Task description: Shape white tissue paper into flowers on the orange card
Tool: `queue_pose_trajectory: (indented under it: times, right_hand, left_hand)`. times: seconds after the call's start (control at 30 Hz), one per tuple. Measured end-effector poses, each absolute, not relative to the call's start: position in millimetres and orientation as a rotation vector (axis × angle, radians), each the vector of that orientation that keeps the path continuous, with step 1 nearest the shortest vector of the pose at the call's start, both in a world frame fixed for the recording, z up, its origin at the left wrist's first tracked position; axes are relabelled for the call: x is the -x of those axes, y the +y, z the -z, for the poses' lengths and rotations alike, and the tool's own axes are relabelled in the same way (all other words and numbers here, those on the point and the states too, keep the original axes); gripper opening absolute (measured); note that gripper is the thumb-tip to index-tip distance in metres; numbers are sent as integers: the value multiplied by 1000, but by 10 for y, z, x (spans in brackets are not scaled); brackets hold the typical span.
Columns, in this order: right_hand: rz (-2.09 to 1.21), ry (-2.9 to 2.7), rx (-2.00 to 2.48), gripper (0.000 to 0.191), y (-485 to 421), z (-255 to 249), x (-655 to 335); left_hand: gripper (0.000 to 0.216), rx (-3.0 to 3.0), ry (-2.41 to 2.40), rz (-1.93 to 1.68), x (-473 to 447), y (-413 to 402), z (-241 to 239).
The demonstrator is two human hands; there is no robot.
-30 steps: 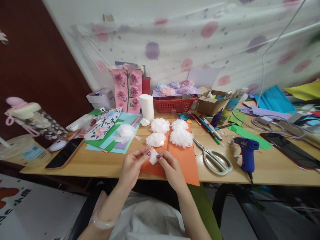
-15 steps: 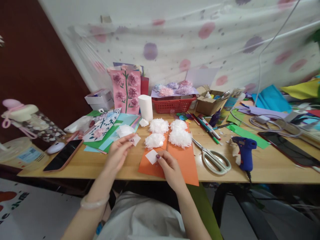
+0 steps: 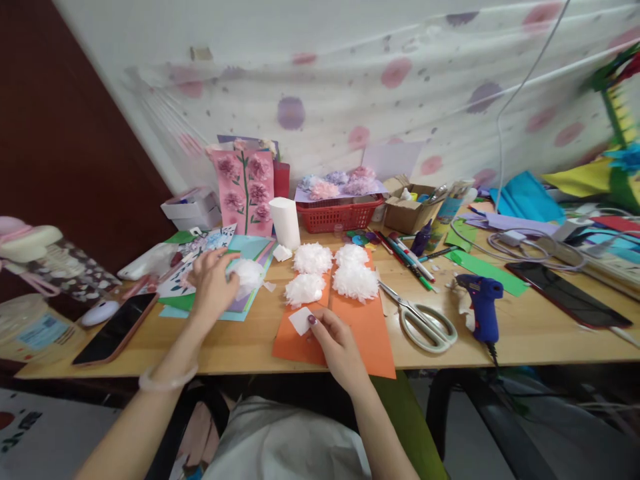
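My right hand rests on the orange paper at the table's near edge and pinches a small white paper square between thumb and forefinger. My left hand has reached out to the left and lies over a white tissue flower that sits on a stack of coloured paper sheets; its fingers curl around the flower's left side. Three more white tissue flowers lie on the orange paper just beyond my right hand.
Scissors and a blue glue gun lie to the right of the orange paper. A white paper roll, a red basket, a cardboard box and pens stand behind. A phone lies at the left edge, another phone at right.
My left hand let go of the white square, carried a small scrap leftwards, and now rests on the tissue flower. My right hand keeps the square, lowered onto the orange paper.
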State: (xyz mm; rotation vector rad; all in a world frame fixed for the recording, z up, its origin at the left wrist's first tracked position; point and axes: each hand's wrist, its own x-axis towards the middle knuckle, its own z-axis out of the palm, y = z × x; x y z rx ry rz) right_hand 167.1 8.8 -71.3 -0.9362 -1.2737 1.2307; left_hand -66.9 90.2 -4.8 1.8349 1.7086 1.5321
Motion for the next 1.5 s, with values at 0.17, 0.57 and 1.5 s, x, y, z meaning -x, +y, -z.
queue_pose_trajectory:
  times: [0.17, 0.57, 1.5]
  right_hand:
    - [-1297, -1191, 902, 33, 83, 671, -1688]
    - [-1434, -1075, 755, 36, 106, 723, -1693]
    - [-1445, -1056, 695, 24, 70, 660, -1679]
  left_hand:
    - [14, -2338, 1197, -1179, 92, 220, 98]
    - [6, -1691, 1384, -1416, -249, -10, 485]
    - [11, -2061, 1393, -1400, -230, -18, 461]
